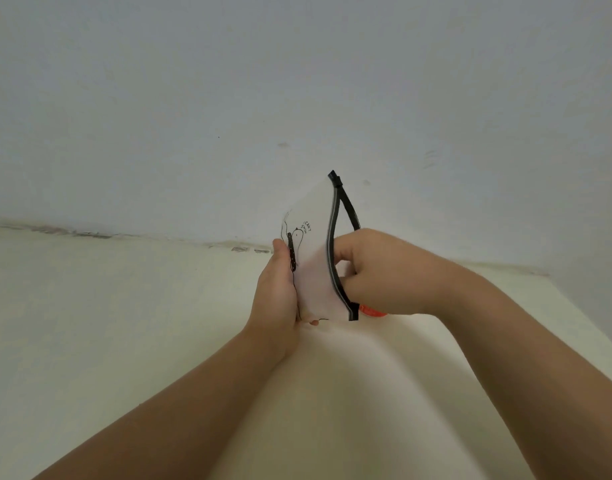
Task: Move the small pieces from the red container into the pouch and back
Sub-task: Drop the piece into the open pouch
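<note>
A translucent white pouch (315, 258) with a black zipper rim and a small black drawing stands upright, its mouth gaping to the right. My left hand (275, 296) grips the pouch's closed left side. The fingers of my right hand (377, 271) reach into the open mouth; whether they hold a small piece is hidden. Only a sliver of the red container (370, 310) shows on the table under my right wrist. No small pieces are visible.
A cream-white table (124, 341) runs under both forearms, with its right edge slanting at the far right. A pale grey wall (228, 98) rises right behind the table, with scuffed marks along the joint.
</note>
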### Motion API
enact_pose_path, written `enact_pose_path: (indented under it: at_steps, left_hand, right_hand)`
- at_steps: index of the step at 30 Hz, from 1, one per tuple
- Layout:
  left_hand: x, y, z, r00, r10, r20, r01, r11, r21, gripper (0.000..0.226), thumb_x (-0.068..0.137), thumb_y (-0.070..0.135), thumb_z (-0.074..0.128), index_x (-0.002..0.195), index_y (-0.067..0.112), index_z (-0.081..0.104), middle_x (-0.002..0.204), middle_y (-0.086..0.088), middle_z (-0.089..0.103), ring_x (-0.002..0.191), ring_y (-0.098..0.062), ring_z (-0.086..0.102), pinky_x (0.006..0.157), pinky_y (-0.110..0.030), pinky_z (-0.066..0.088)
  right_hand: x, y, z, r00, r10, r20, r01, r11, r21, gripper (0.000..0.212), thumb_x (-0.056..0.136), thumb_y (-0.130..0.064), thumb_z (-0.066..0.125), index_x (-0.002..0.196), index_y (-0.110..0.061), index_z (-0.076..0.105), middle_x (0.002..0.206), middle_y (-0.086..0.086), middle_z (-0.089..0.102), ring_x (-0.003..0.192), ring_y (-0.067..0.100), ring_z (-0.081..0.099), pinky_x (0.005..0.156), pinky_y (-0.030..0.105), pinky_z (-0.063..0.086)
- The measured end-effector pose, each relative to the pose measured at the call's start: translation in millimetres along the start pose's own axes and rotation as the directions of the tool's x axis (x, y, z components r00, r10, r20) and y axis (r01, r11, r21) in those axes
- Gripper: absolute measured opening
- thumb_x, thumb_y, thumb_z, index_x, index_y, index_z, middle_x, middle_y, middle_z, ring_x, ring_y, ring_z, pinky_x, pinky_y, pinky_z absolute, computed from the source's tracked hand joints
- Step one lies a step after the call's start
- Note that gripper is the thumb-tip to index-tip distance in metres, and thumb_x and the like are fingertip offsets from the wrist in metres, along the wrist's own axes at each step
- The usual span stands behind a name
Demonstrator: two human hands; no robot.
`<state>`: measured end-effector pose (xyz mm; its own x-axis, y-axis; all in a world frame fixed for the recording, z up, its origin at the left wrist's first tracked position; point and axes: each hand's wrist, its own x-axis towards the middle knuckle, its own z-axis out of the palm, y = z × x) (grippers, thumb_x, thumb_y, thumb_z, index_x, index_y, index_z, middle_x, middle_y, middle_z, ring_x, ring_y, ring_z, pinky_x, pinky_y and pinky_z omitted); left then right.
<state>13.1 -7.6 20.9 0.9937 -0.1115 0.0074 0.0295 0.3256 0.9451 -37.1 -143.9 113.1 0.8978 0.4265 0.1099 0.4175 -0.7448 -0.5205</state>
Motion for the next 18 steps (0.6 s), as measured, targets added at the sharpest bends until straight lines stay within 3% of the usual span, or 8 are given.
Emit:
enact_pose_path:
  at_steps: [1, 3, 7, 10, 12, 14, 16, 18]
  left_hand:
    - [-1, 1, 0, 1.0, -0.009, 0.028, 0.009, 1.0, -0.011, 0.063, 0.095, 0.068, 0.026, 0.107, 0.027, 0.072, 0.098, -0.028, 0.068, 0.06, -0.027, 0.051, 0.041, -0.025, 0.036]
    - [-1, 2, 0, 0.996, -0.016, 0.088, 0.019, 0.999, -0.033, 0.068, 0.092, 0.073, 0.026, 0.101, 0.025, 0.074, 0.082, -0.023, 0.063, 0.056, -0.027, 0.051, 0.042, -0.024, 0.035]
    - [-7, 5, 3, 0.975, -0.03, 0.219, 0.032, 0.999, -0.004, 0.076, 0.086, 0.077, 0.02, 0.079, 0.027, 0.077, 0.07, -0.017, 0.06, 0.044, -0.022, 0.056, 0.042, -0.024, 0.027]
    - [-8, 3, 6, 0.994, -0.07, 0.084, 0.064, 0.995, 0.073, 0.073, 0.086, 0.078, 0.024, 0.062, 0.025, 0.067, 0.056, -0.012, 0.049, 0.037, -0.018, 0.04, 0.043, -0.024, 0.021]
    - [-7, 2, 6, 0.996, -0.085, -0.004, 0.085, 0.992, 0.096, 0.067, 0.09, 0.074, 0.026, 0.07, 0.021, 0.063, 0.045, -0.003, 0.041, 0.036, -0.017, 0.032, 0.045, -0.024, 0.019]
    - [-6, 1, 6, 0.995, -0.095, -0.029, 0.098, 0.987, 0.129, 0.065, 0.092, 0.072, 0.026, 0.08, 0.021, 0.063, 0.051, -0.003, 0.043, 0.037, -0.017, 0.034, 0.045, -0.023, 0.022]
    - [-6, 1, 7, 0.996, -0.089, -0.015, 0.09, 0.982, 0.164, 0.066, 0.093, 0.071, 0.023, 0.067, 0.025, 0.064, 0.059, -0.007, 0.044, 0.038, -0.018, 0.035, 0.046, -0.023, 0.022]
    - [-7, 0, 7, 0.998, -0.065, 0.005, 0.063, 0.979, 0.193, 0.072, 0.095, 0.068, 0.02, 0.049, 0.026, 0.057, 0.057, -0.008, 0.041, 0.035, -0.018, 0.032, 0.042, -0.02, 0.02]
  right_hand:
    - [1, 0, 3, 1.0, -0.002, -0.003, 0.002, 1.0, 0.012, 0.035, 0.081, 0.001, 0.051, 0.095, -0.023, 0.072, 0.045, -0.029, 0.056, 0.04, 0.002, 0.05, 0.044, 0.011, 0.04]
    - [3, 2, 3, 0.999, 0.003, -0.053, 0.0, 0.999, 0.054, 0.038, 0.08, 0.001, 0.048, 0.094, -0.025, 0.072, 0.043, -0.02, 0.056, 0.042, 0.011, 0.047, 0.045, 0.022, 0.042]
    - [3, 5, -6, 0.991, -0.017, -0.136, 0.035, 0.991, 0.13, 0.043, 0.081, 0.007, 0.044, 0.096, -0.022, 0.071, 0.042, -0.024, 0.055, 0.037, 0.005, 0.04, 0.04, 0.01, 0.034]
    - [1, 3, -5, 0.996, -0.009, -0.092, 0.018, 0.995, 0.101, 0.029, 0.081, -0.004, 0.055, 0.089, -0.027, 0.07, 0.049, -0.027, 0.059, 0.043, 0.002, 0.05, 0.046, 0.01, 0.039]
    - [3, 4, 0, 0.999, 0.002, -0.037, 0.0, 0.999, 0.044, 0.016, 0.078, -0.017, 0.063, 0.084, -0.031, 0.067, 0.058, -0.022, 0.064, 0.053, 0.006, 0.057, 0.054, 0.019, 0.048]
    - [4, 5, 4, 0.999, 0.014, -0.029, -0.014, 1.0, -0.012, 0.007, 0.079, -0.024, 0.065, 0.083, -0.03, 0.064, 0.057, -0.021, 0.061, 0.048, 0.0, 0.054, 0.049, 0.014, 0.043]
    - [5, 4, 6, 1.0, 0.014, -0.007, -0.015, 0.994, -0.112, 0.005, 0.084, -0.024, 0.062, 0.087, -0.024, 0.065, 0.065, -0.019, 0.063, 0.053, -0.005, 0.056, 0.046, 0.008, 0.04]
    - [5, 4, 10, 0.999, 0.029, 0.024, -0.024, 0.983, -0.182, 0.015, 0.084, -0.027, 0.06, 0.091, -0.016, 0.067, 0.08, -0.005, 0.071, 0.069, 0.009, 0.064, 0.059, 0.027, 0.054]
